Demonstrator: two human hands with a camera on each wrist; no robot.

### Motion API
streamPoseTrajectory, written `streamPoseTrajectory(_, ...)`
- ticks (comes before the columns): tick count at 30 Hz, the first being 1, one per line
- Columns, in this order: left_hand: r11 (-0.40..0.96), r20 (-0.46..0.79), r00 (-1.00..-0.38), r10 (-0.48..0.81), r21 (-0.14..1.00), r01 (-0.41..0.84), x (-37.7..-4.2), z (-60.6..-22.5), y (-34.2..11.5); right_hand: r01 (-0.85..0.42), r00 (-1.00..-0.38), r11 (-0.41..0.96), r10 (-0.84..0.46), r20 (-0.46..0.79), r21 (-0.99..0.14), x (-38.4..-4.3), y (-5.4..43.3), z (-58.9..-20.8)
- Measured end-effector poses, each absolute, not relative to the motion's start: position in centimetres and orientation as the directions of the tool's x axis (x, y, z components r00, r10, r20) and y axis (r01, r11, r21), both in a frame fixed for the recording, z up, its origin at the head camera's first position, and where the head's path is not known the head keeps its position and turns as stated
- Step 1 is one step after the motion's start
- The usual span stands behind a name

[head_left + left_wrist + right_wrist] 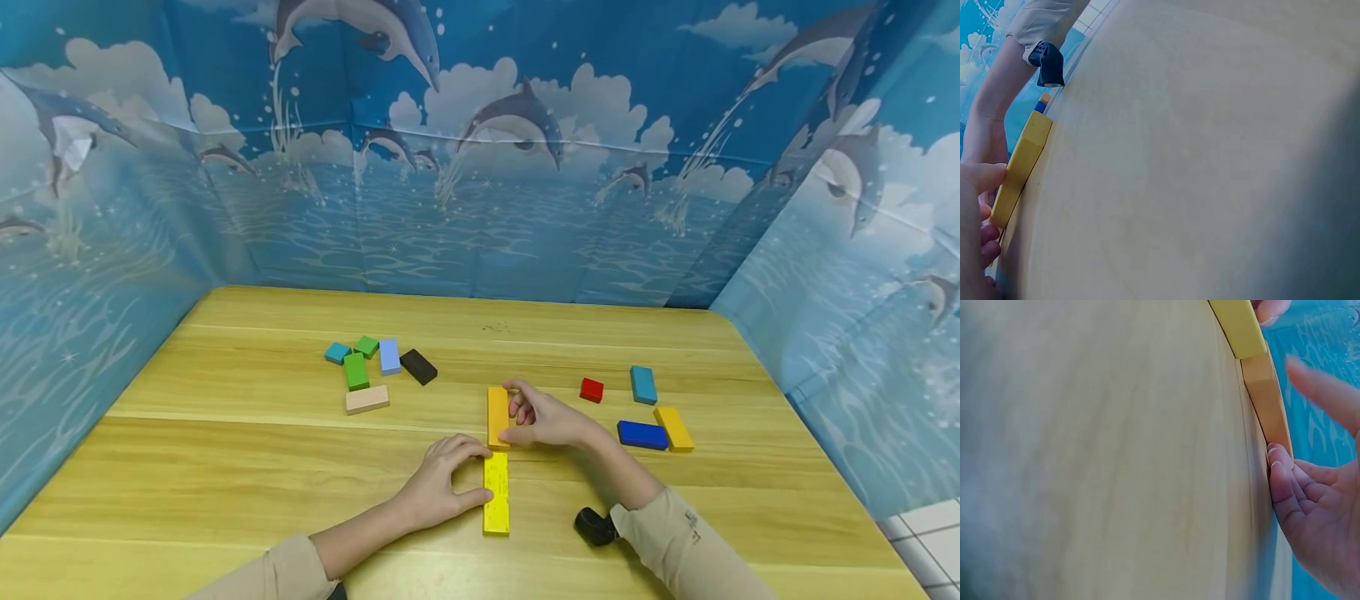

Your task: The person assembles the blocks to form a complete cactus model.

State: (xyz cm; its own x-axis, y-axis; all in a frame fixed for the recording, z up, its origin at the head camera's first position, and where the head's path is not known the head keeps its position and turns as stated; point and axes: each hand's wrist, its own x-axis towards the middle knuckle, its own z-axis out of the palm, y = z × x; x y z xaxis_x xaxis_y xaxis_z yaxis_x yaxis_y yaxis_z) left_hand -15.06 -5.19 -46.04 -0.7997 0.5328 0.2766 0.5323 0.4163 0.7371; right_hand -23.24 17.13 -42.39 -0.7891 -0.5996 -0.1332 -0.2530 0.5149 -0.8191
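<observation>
A long bright yellow block (496, 508) lies lengthwise, end to end with an orange block (497, 412) beyond it. My left hand (438, 485) holds the yellow block from its left side, thumb against the long side and index finger at the far corner, where the blocks meet. On the right of the orange block is my right hand (551, 418). In the right wrist view, its fingertips (1280, 478) touch the orange block's far end, while the blurred thumb stands apart from the block. The other fingers of that hand curl loosely.
Green blocks (356, 372), a light blue block (389, 357), a black block (418, 367) and a beige block (367, 399) lie at the back left. On the right lie a red block (592, 390), a teal block (643, 385), a dark blue block (642, 435) and an amber block (674, 429).
</observation>
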Motion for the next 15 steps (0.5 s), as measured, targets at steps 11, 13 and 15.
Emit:
streamPoseTrajectory(11,0.415,0.273,-0.802,0.531,0.742,0.527,-15.12,-46.07,-5.17,-0.260,-0.804,0.485,-0.587,-0.091,-0.835,-23.15,17.00,-42.56)
streamPoseTrajectory(13,0.416,0.271,-0.803,0.530,0.743,0.525,-15.12,-46.03,-5.16,-0.264,-0.805,0.490,-0.587,-0.090,-0.831,-23.16,16.99,-42.55)
streamPoseTrajectory(15,0.417,0.270,-0.803,0.531,0.742,0.525,-15.12,-46.02,-5.17,-0.269,-0.804,0.494,-0.588,-0.089,-0.827,-23.15,16.99,-42.52)
